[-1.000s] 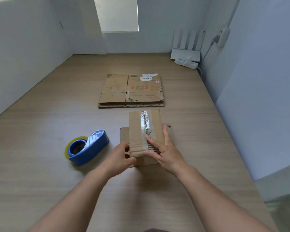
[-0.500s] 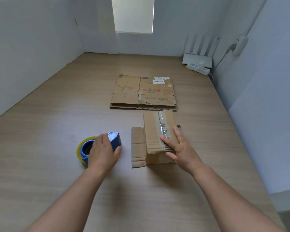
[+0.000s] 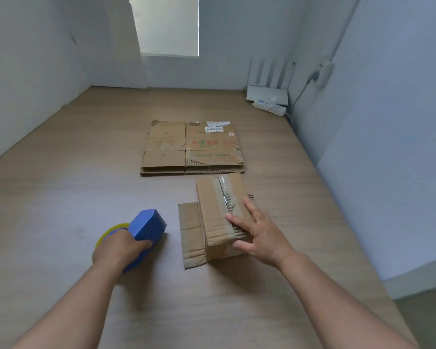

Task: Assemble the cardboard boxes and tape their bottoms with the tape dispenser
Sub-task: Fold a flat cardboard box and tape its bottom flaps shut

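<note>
A small cardboard box (image 3: 215,212) stands on the wooden table, bottom up, with a strip of clear tape along its seam and one flap lying flat to its left. My right hand (image 3: 258,231) rests on the box's near right side, fingers spread over the tape and thumb against the front face. A blue tape dispenser (image 3: 145,229) with a yellowish roll sits left of the box. My left hand (image 3: 118,249) is closed around its near end. A stack of flattened cardboard boxes (image 3: 191,147) lies further back in the middle of the table.
White walls close in the table (image 3: 61,197) on the left, back and right. A white router with antennas (image 3: 268,90) and a power strip (image 3: 269,107) sit in the back right corner, a cable running up the right wall.
My left hand left the box, moved left and took hold of the tape dispenser, which now points away from me. My right hand stayed on the box.
</note>
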A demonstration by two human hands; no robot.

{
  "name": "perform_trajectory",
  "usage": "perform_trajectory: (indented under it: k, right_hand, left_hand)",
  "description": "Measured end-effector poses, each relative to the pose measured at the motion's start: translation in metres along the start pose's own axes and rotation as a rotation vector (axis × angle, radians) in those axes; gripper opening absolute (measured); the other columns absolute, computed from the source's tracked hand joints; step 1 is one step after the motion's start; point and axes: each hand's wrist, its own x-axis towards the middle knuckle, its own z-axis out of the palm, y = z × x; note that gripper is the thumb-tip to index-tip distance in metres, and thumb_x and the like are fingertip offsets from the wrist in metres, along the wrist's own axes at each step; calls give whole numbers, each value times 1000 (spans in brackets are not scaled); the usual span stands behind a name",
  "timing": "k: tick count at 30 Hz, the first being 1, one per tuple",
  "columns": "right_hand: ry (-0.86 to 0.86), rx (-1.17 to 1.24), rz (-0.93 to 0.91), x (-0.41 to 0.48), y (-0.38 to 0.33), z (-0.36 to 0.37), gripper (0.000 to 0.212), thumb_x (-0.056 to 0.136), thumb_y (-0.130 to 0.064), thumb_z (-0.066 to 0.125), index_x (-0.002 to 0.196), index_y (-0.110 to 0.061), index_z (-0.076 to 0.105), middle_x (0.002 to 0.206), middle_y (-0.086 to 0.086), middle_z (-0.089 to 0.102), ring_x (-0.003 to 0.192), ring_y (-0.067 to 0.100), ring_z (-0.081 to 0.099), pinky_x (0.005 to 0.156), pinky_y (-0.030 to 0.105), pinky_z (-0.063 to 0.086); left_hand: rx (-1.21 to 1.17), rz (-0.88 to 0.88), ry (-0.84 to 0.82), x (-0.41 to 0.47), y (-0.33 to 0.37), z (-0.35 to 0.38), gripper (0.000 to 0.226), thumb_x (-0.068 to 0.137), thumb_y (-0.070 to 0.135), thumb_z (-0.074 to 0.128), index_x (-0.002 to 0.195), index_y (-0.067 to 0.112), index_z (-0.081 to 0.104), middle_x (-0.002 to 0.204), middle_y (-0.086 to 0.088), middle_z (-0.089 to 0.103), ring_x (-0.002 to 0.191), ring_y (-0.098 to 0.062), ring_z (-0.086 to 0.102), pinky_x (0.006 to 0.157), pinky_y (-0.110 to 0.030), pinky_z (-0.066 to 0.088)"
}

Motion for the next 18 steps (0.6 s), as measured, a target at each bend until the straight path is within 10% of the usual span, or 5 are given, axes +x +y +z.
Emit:
perform_trajectory:
  k: [6,12,18]
  right_hand:
    - [76,174,70,1,-14,-13,79,58,-78,40,128,-44,54,157,2,19,145,20,15,118,38,14]
    - [243,571,-57,-12,-49,-38,51,70,-62,53,112,-36,64,124,-16,57,114,1,49,97,12,33]
    - [204,816,-65,-21,-69,-43,10,84,-12,70,87,-22,68,81,-5,65,77,15,59,76,31,53]
  left_hand:
    - [-512,329,-407,-39,22,-45,52,49,45,77,95,22,67,86,0,72,80,-18,68,66,-25,51]
    - [-474,511,-487,-61,42,-56,65,45,54,74,102,23,67,92,4,72,82,-13,67,66,-19,51]
    - [-390,510,-525,-73,56,-58,57,50,54,73,100,29,65,88,12,71,79,-10,66,64,-17,51]
